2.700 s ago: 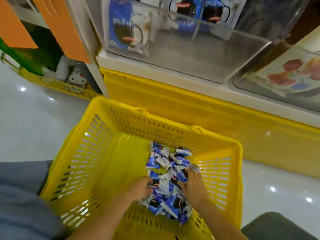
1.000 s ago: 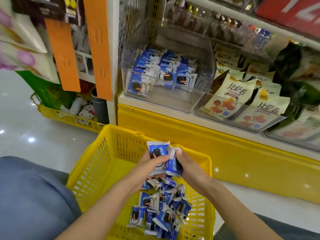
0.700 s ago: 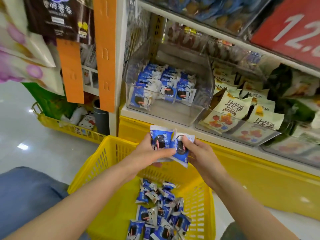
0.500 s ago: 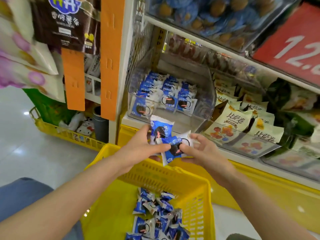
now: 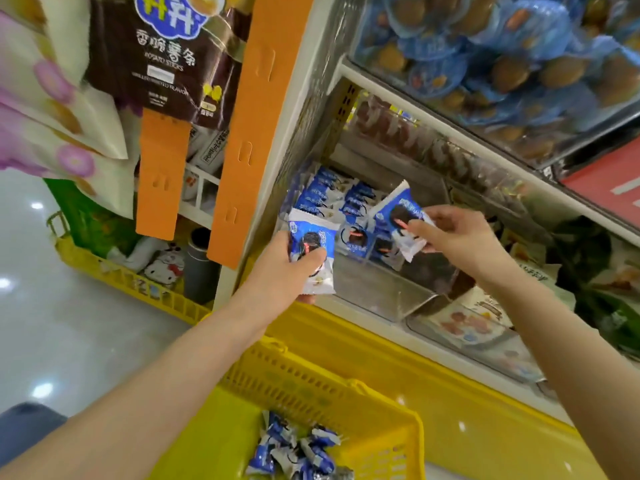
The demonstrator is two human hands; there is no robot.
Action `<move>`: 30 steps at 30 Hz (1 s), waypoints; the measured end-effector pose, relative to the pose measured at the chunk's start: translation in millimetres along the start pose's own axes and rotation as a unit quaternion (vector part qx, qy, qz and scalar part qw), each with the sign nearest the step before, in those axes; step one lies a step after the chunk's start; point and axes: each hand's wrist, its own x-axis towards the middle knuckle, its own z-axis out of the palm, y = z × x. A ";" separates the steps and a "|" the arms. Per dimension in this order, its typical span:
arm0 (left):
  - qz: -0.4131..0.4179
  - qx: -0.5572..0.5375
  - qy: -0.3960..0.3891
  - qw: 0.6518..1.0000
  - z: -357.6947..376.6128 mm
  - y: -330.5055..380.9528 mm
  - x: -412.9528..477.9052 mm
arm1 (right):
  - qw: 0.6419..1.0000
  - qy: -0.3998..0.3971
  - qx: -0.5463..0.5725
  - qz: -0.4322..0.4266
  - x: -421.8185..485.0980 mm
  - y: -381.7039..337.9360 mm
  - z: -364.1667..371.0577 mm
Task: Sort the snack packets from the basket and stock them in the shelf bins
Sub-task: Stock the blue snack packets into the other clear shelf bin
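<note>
— What is the left hand (image 5: 284,271) doing?
— It is gripping a blue packet (image 5: 313,237), with the thumb lying across its front and the forearm angling up from the lower left.
— And the right hand (image 5: 457,233)?
— It is pinching a second packet (image 5: 398,211) by one end, with the arm stretching forward and held higher.

Orange strips (image 5: 256,133), brown potato-stick bag (image 5: 156,64)

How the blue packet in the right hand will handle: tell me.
Probably light: the right hand pinches the blue packet with fingertips alone. Its crimped edge looks thin and floppy. The glossy film may be slippery, so it could slide in the clear bin.
</note>
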 end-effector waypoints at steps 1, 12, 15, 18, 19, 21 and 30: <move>-0.005 -0.006 0.004 1.000 -1.4 0.2 3.2 | 0.999 -0.001 -0.044 0.003 13.9 1.9 6.4; -0.043 -0.011 0.034 0.998 -9.8 3.1 17.9 | 0.947 -0.188 -0.259 -0.030 71.4 21.3 77.7; -0.044 0.002 0.026 0.999 -10.9 4.2 18.1 | 0.941 -0.159 -0.292 -0.063 70.4 24.1 79.1; -0.047 -0.002 0.011 0.999 -10.7 5.2 16.3 | 0.946 -0.144 -0.281 -0.070 66.3 22.5 74.8; -0.048 -0.005 0.001 0.999 -10.6 5.5 15.2 | 0.953 -0.132 -0.264 -0.073 63.5 19.5 72.7; -0.052 -0.008 -0.028 0.998 -11.2 6.0 12.1 | 0.973 -0.073 -0.200 -0.087 53.8 8.2 69.0; 0.033 0.007 -0.083 0.996 -6.4 4.1 -1.2 | 0.988 -0.142 0.063 -0.019 -23.4 -36.7 62.0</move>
